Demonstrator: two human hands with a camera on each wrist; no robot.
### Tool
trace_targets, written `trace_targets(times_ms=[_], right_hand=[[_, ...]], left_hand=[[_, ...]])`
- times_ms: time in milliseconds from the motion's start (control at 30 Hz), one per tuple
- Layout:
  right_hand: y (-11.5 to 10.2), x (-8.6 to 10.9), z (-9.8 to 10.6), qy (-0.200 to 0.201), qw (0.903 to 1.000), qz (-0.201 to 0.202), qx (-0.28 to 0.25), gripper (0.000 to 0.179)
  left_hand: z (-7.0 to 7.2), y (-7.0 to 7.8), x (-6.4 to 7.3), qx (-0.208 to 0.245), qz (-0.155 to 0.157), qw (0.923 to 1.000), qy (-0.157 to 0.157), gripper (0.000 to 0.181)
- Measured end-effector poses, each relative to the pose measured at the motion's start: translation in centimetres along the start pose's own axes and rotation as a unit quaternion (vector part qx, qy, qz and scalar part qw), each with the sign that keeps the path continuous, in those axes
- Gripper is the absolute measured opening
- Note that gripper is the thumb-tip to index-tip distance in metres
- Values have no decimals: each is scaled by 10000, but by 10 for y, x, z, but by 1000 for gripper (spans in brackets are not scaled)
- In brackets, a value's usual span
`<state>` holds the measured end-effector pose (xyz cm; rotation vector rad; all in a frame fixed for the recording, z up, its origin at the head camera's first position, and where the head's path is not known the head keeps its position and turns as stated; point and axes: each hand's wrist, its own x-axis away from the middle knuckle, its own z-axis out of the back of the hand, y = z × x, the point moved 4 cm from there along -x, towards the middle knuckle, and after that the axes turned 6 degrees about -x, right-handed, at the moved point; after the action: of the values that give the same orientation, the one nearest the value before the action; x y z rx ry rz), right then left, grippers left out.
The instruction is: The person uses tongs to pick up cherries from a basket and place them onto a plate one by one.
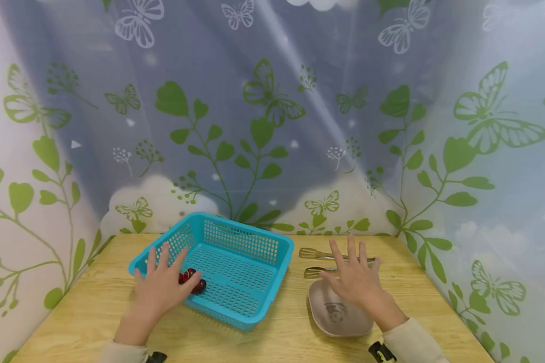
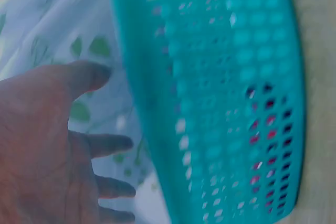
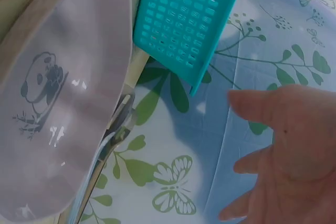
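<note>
Spread and holding nothing, my left hand (image 1: 161, 285) hovers over the near left side of a turquoise plastic basket (image 1: 272, 282). Several dark red, shiny round fruits (image 1: 200, 286), perhaps cherries, lie in that basket, partly hidden by the hand. The left wrist view shows the basket's perforated wall (image 2: 210, 103) beside the hand. My right hand (image 1: 356, 280), fingers spread, is above a pinkish-beige bowl (image 1: 327, 317) with a panda picture inside. Behind the bowl lie two slotted metal utensils (image 1: 310, 253), possibly small tongs, their handles partly covered by the right hand.
A light wooden table (image 1: 277, 343) carries everything. Behind it and at both sides hangs a curtain (image 1: 272, 151) printed with green leaves and butterflies. The utensils lie between the basket and the right side of the table.
</note>
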<state>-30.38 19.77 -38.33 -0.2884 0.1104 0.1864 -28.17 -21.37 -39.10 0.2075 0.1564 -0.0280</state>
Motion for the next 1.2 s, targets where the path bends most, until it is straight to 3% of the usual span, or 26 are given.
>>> trace_targets(times_ms=[100,233,300,500,667,900,1100,1200], right_hand=[[1,1,2,-103,9999,-3,9,87],[4,3,6,-194,9998,-2,-2,87],[5,3,6,-248,9997,-6,-74,86],[12,2,6,-376,9988,2,-308,87],[14,2,5,-426,9987,17,-295,87],[14,3,10,-475,9981,19,-382,87],[16,3,11,-563,9975,-18,-437,88],[17,2,10,-582,9973,-30,-453,88]], left_hand=[[11,-19,-6,289,-158,9994,120,76],[22,-51,-14,833,-592,9946,168,64],[24,-68,-18,1127,-702,9911,65,62],[19,-114,-30,1458,-273,9876,-516,74],[7,-134,-30,1797,28,9813,-687,67],[-19,-147,-28,3066,224,9494,-642,60],[-42,-153,-28,4129,150,9091,-523,53],[-49,-154,-27,4442,121,8952,-345,49]])
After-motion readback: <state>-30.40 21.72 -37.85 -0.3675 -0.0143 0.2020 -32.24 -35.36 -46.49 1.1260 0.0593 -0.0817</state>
